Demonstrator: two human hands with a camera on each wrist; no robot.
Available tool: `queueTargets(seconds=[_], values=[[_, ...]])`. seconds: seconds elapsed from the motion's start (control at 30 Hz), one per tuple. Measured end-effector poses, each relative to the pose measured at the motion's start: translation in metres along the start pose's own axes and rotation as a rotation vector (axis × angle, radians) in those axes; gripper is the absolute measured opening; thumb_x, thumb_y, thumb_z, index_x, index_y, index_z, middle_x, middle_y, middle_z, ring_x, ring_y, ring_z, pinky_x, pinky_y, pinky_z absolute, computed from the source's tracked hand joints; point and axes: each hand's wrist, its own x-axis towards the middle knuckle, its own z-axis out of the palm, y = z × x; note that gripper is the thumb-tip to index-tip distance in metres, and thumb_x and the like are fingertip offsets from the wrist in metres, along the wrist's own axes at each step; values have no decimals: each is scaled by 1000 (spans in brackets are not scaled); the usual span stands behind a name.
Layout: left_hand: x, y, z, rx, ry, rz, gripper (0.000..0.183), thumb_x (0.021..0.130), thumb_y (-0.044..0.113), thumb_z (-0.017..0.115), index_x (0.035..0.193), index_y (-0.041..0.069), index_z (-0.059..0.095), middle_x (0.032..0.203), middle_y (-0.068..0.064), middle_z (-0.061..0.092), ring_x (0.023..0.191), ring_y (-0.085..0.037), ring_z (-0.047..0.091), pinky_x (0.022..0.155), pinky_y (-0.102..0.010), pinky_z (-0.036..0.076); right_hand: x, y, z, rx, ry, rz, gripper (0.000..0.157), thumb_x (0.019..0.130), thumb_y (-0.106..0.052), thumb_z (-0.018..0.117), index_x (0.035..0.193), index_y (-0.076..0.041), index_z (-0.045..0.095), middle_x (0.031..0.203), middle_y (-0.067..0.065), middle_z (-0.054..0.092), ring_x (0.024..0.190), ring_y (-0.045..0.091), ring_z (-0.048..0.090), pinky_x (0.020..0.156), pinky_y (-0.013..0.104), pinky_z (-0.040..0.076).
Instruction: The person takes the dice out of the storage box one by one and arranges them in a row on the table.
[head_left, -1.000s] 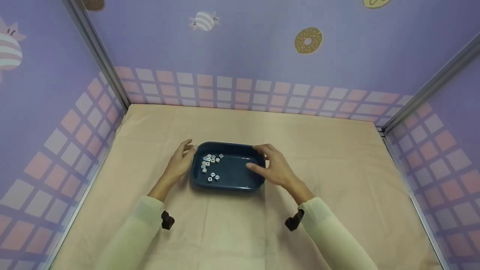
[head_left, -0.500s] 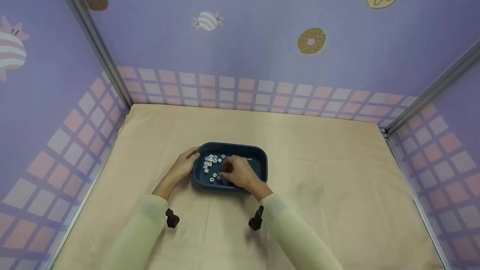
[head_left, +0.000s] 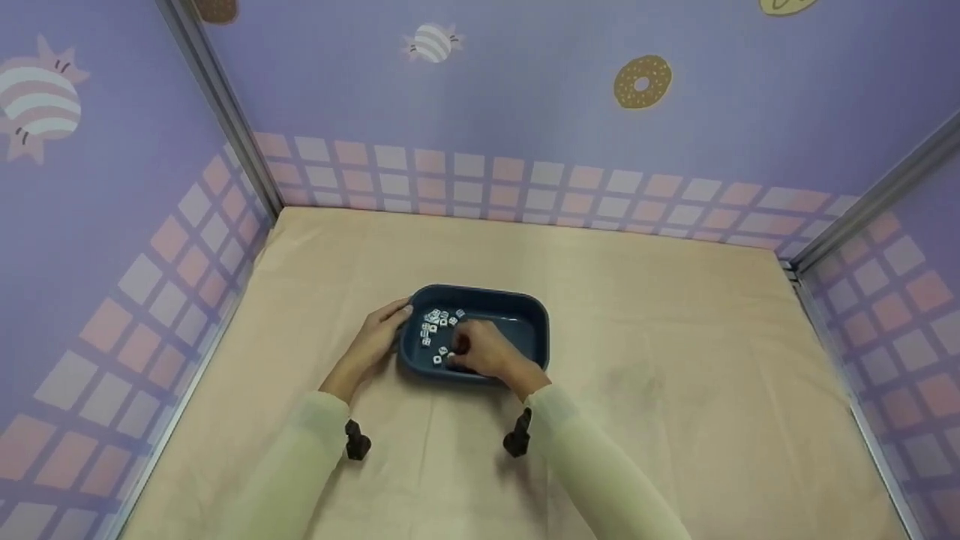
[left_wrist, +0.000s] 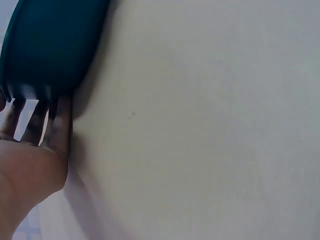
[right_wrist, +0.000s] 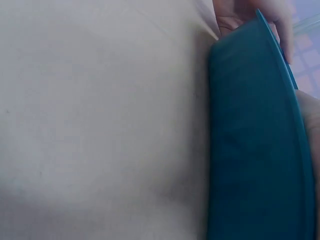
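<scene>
A dark blue rectangular tray (head_left: 525, 335) with rounded corners rests on the table, holding several white dice (head_left: 433, 321) toward its left end. My left hand (head_left: 373, 339) grips the tray's left end, thumb over the rim and fingers against the outer wall; in the left wrist view those fingers (left_wrist: 59, 122) lie along the tray wall (left_wrist: 52, 50). Inside the tray, my right hand (head_left: 487, 350) reaches down with curled fingers, thumb and fingertips pinching a die near the front. That die is mostly hidden by the fingertips. Two loose dice (head_left: 438, 360) lie just left of them.
A cream cloth (head_left: 637, 315) covers the table. Purple patterned walls (head_left: 525, 90) enclose the back and both sides, with metal posts (head_left: 225, 105) at the corners. Black wrist-camera mounts (head_left: 357, 441) hang below both sleeves.
My right hand has left the tray's right rim and moved left into the tray, down to the front dice. My left hand has closed on the left rim. The view has shifted slightly.
</scene>
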Motion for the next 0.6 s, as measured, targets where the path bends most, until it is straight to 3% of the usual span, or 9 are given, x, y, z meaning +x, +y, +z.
queueTargets(seconds=[0.2,0.37,0.5,0.6], values=[[3,-3,0,-13,5,21,57,112,41,54,159,10,49,162,-13,48,152,-29,41,127,-46,31,1,0,-4,-3,-6,10,11,95,-13,81,96,-9,71,94,-1,65,87,14,60,78,32,54],[3,-1,-3,1,-1,8,58,112,42,54,160,11,48,161,-13,49,147,-30,48,120,-45,42,-5,-4,-16,78,2,-6,9,96,-10,77,99,-9,69,95,0,67,86,14,62,77,32,54],[1,-3,-6,-27,-28,-27,59,111,45,55,161,14,47,160,-14,50,141,-31,55,111,-43,51,-22,-7,-43,65,28,-82,9,95,-8,77,98,-8,69,91,1,68,80,14,62,72,31,55],[1,-4,-5,-79,-58,-41,60,111,43,56,162,14,45,161,-15,49,142,-33,55,111,-42,52,-42,-3,-72,49,81,-135,9,94,-7,77,99,-7,70,90,1,68,80,14,62,71,30,56]])
